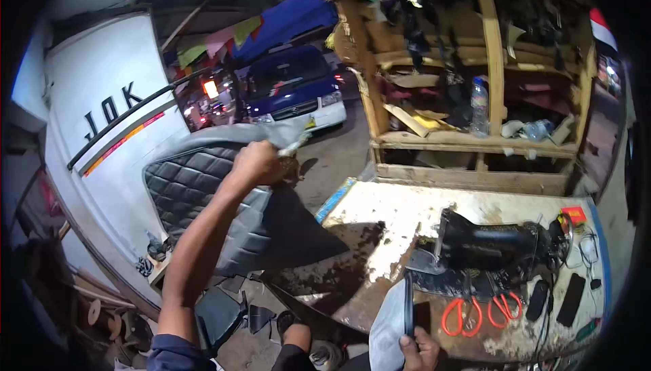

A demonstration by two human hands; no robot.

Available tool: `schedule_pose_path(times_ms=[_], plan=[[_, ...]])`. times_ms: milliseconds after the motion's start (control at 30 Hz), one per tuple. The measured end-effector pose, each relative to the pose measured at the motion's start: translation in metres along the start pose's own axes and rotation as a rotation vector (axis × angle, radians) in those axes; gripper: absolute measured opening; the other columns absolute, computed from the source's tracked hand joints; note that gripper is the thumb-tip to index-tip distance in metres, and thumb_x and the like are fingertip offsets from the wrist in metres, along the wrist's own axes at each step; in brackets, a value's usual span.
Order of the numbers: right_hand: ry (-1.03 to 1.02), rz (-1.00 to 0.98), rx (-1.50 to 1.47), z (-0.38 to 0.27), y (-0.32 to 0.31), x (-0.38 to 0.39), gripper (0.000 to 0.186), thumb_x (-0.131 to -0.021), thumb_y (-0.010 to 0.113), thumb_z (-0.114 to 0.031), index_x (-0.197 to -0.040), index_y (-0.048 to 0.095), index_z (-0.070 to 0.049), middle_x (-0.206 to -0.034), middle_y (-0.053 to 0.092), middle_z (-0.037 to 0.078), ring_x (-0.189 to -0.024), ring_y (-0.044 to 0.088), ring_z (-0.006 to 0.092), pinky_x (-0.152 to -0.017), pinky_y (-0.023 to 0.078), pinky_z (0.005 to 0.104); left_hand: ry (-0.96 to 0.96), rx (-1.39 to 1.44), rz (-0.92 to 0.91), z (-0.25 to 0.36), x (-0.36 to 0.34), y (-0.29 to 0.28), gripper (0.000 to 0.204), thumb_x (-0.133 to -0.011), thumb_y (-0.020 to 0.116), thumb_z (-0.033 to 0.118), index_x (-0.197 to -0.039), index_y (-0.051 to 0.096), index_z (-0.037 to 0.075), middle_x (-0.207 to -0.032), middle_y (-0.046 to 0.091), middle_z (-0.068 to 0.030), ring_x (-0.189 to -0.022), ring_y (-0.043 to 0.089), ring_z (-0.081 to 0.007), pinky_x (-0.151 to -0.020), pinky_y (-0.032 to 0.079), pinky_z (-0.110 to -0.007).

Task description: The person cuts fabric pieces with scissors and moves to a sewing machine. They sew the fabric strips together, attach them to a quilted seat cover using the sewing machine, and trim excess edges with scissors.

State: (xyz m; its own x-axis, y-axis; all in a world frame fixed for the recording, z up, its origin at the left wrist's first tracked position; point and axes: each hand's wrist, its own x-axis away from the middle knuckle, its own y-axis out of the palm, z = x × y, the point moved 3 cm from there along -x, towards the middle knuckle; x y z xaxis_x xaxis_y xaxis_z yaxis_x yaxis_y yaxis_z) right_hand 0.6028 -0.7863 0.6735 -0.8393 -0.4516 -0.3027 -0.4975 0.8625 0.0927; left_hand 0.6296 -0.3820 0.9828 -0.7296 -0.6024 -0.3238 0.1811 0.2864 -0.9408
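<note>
My left hand (pixel 258 162), on a raised arm with a dark blue sleeve, is closed on the upper edge of a black diamond-quilted seat cover (pixel 193 181). The cover hangs in the air left of the table, with a smooth dark part and a pale grey backing showing. Low in the middle, my right hand (pixel 420 351) pinches a pale grey piece of fabric (pixel 388 327) with a dark edge. Right of it on the table are a black sewing machine (pixel 495 245) and two pairs of orange-handled scissors (pixel 462 317).
A worn white table (pixel 366 201) bears the machine and several small dark items on its right. Behind it stands a wooden shelf (pixel 468 146) with a plastic bottle (pixel 479 107). A white panel (pixel 115 93) rises at left; a blue van (pixel 288 83) is beyond. Dark scraps (pixel 261 317) lie below.
</note>
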Motion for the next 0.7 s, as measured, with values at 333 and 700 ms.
schedule_pose_path(times_ms=[333,700], plan=[[0.132,0.356,-0.097,-0.042,-0.081,0.061,0.025,-0.097,0.071,-0.025,-0.097,0.069,0.0,-0.078,0.058,-0.005,-0.074,0.048,0.0045,-0.066,0.037,0.0236,0.588,0.225,-0.501,0.183,0.096,0.263,0.076,-0.104,0.032,0.069,-0.16,0.041,0.018,-0.164,0.04,-0.0163,-0.154,0.031,-0.0375,-0.123,0.022,-0.062],[0.069,0.327,0.299,-0.037,-0.093,0.083,0.019,-0.097,0.069,-0.015,-0.107,0.07,0.001,-0.075,0.067,0.01,-0.066,0.062,0.0201,-0.064,0.05,0.0348,0.589,0.667,0.215,0.142,0.166,0.237,0.047,-0.087,0.076,0.024,-0.125,0.061,0.001,-0.124,0.062,-0.0232,-0.116,0.057,-0.0442,-0.102,0.042,-0.053]])
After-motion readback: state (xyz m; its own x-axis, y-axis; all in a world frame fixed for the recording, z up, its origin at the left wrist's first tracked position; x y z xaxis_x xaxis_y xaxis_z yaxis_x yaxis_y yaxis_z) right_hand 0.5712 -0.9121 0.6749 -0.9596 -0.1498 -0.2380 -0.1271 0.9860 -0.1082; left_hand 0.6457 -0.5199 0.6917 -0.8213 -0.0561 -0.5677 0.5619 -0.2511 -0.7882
